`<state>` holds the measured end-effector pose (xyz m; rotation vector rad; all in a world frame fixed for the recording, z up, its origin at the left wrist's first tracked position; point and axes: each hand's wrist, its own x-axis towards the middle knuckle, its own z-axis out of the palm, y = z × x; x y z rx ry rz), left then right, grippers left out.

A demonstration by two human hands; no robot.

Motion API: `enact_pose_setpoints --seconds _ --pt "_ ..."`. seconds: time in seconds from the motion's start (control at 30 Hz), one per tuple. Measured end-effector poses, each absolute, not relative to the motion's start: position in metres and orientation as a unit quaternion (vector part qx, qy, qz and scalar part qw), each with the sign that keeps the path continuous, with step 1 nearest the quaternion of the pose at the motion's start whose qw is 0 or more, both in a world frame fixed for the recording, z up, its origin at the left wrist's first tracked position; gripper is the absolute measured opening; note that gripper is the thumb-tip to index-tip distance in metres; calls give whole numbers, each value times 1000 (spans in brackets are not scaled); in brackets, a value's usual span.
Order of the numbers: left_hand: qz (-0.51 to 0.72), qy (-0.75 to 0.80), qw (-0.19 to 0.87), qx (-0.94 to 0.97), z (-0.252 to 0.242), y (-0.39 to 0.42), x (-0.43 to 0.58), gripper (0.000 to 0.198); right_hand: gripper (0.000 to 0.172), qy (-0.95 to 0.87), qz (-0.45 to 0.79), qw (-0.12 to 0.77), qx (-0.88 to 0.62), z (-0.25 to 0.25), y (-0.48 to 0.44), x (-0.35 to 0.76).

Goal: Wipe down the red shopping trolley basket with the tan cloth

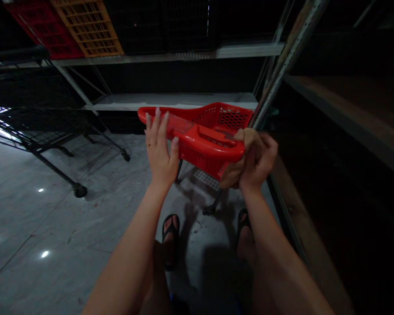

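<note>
Now our left hand point(160, 151) rests with fingers spread on the red basket point(205, 135); our right hand point(258, 162) presses a bunched brown cloth point(246, 144) against its rim, beside a shelf post point(282, 65).

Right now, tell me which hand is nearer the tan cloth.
Right. The right hand grips the tan cloth against the red basket rim's right end; the left hand lies flat, open, on the rim's left end, away from it.

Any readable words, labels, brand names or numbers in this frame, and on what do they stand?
None can be read.
The red basket, the cloth in the right hand and the crates on the shelf show no lettering; the scene is dim.
</note>
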<state>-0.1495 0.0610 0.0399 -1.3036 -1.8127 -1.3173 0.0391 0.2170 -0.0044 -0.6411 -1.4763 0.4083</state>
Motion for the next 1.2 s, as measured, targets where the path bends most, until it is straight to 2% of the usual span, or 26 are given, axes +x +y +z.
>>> enact_pose_setpoints --seconds 0.17,0.3,0.57,0.73,0.97,1.2 --pt "-486 -706 225 -464 32 67 -167 54 41 -636 248 664 -306 -4 214 35" --pt "-480 -709 257 -448 28 73 -149 56 41 -654 239 667 -263 7 200 31" --pt "-492 -685 272 -464 31 68 -126 50 35 -707 48 661 -248 26 191 43" --pt "-482 -695 288 -449 34 65 -113 43 42 -756 -41 579 -303 29 177 39" --pt "-449 -691 311 -473 36 62 -90 42 45 -789 -68 544 -278 27 151 18" --pt "-418 -725 297 -459 48 59 -123 41 46 -803 -127 516 -271 27 188 55"
